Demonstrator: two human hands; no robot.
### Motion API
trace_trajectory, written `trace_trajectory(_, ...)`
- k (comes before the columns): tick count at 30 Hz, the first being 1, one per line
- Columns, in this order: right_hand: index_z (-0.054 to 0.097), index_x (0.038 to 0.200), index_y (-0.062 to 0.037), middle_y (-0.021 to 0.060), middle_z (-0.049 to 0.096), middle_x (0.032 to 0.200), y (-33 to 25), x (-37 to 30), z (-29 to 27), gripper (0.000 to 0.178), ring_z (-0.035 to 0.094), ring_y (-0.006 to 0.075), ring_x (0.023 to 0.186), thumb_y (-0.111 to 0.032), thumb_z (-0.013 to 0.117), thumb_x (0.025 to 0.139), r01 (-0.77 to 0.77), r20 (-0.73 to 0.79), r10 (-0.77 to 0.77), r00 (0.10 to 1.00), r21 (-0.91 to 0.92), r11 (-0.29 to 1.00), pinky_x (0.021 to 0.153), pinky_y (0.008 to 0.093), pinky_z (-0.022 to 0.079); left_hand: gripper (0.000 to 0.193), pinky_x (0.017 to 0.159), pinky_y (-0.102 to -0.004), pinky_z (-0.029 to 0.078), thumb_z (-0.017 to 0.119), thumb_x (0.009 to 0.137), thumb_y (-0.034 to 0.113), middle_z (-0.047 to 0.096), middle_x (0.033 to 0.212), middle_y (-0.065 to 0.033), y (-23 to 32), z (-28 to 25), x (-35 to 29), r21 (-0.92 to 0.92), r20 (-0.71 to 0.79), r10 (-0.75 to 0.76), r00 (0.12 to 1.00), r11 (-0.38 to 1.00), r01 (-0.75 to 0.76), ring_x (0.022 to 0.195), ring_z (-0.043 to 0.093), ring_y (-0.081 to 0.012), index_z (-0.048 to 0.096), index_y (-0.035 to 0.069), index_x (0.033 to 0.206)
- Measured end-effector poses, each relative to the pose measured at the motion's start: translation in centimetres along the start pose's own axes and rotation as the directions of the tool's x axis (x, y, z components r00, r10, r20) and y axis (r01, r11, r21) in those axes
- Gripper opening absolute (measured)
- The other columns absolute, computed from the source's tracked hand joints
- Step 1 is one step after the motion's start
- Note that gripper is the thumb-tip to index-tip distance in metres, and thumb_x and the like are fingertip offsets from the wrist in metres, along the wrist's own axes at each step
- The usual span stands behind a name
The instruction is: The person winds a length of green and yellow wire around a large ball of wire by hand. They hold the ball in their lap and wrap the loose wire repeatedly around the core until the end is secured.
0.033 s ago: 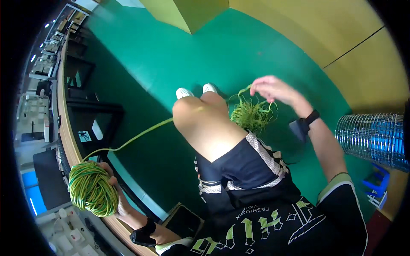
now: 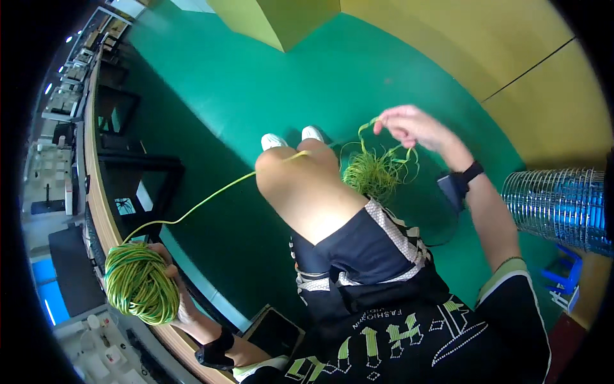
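Note:
My left hand (image 2: 181,297) is closed around a big ball of yellow-green cord (image 2: 142,281). From the top of that ball a single strand (image 2: 211,203) runs loosely up to the right and crosses my knees. Over on the right, my right hand (image 2: 414,129) has its fingers pinched on a length of the same cord (image 2: 364,130). Below it sits a loose tangle of cord (image 2: 374,173) beside my right thigh; whether it rests on the floor is hard to tell. Some loops rise from the tangle toward my right hand.
A long wooden-edged workbench (image 2: 105,211) with equipment runs along the left. At right stand a wire basket (image 2: 543,201) with blue contents and a blue plastic item (image 2: 564,272). A yellow pillar (image 2: 272,22) and yellow wall (image 2: 499,48) border the green floor (image 2: 256,77).
My right hand has risen slightly, drawing the pinched cord up and straighter above the tangle. The strand over my knees has shifted a little. My left hand still holds the ball.

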State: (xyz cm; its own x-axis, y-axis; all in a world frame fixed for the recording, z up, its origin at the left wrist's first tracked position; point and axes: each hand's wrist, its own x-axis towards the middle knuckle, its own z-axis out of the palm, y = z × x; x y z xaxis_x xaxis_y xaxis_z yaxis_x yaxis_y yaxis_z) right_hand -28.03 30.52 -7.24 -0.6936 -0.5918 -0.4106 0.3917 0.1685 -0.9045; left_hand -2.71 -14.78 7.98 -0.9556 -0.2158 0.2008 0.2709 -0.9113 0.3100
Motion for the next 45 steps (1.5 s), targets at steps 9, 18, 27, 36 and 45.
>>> trace_trajectory(9,0.047,0.137,0.0123,-0.0026,0.049,0.063,-9.6,-4.5,-2.5,0.046,0.029,0.0012,0.038,-0.019,0.042,0.104,0.013,0.092,-0.022,0.996,0.1,0.995,0.034,0.0175,0.028,0.068,0.102,-0.0605,0.043,0.074,0.088,0.024,0.033,0.154,-0.0138,-4.0,-2.2,0.6,-0.089,-0.013,-0.108,0.994,0.99,0.107,0.141,0.029,-0.0356,0.044,0.017,0.149)
trace_trajectory(18,0.04,0.142,0.0129,-0.0004,0.057,0.077,-11.2,-4.6,0.1,0.051,0.039,0.0019,0.047,-0.019,0.043,0.102,-0.097,0.1,0.065,0.993,0.353,0.931,0.041,0.0179,0.035,0.067,0.098,-0.0684,0.046,0.068,0.093,0.035,0.037,0.153,-0.0167,-7.5,-2.4,0.3,0.037,-0.028,-0.221,0.975,0.974,0.222,0.138,0.036,-0.0418,0.04,0.015,0.151)
trace_trajectory(27,0.049,0.136,0.008,0.0104,0.065,0.095,-10.0,-3.4,6.8,0.045,0.065,0.0182,0.082,-0.021,0.05,0.102,0.0,0.04,-0.025,0.999,0.522,0.853,0.08,0.0333,0.055,0.079,0.106,-0.0508,0.048,0.032,0.1,0.068,0.057,0.139,-0.0181,-21.8,-0.8,-1.8,-0.006,-0.59,-0.531,0.609,0.757,0.653,0.124,0.059,-0.0333,0.046,0.004,0.145)
trace_trajectory(36,0.065,0.1,0.0012,0.001,0.058,0.065,-13.6,-6.6,6.8,0.027,0.055,0.0062,0.057,-0.022,0.051,0.102,-0.03,-0.146,-0.066,0.987,-0.575,0.818,0.052,0.0233,0.043,0.066,0.107,-0.0475,0.049,0.038,0.104,0.058,0.052,0.144,-0.0127,-27.2,-2.8,2.1,-0.127,-0.33,-0.693,0.641,0.706,0.697,0.13,0.054,-0.0272,0.041,0.008,0.148)
trace_trajectory(45,0.057,0.123,0.0007,0.0108,0.064,0.086,-12.5,-10.7,2.9,0.039,0.051,0.0104,0.047,-0.032,0.048,0.105,-0.03,-0.071,0.043,0.997,0.166,0.986,0.04,0.0238,0.038,0.067,0.108,-0.0471,0.048,0.047,0.1,0.06,0.053,0.14,-0.0113,-27.2,-1.4,4.7,0.367,-0.383,-0.194,0.903,0.865,0.342,0.128,0.054,-0.0287,0.041,0.012,0.146)
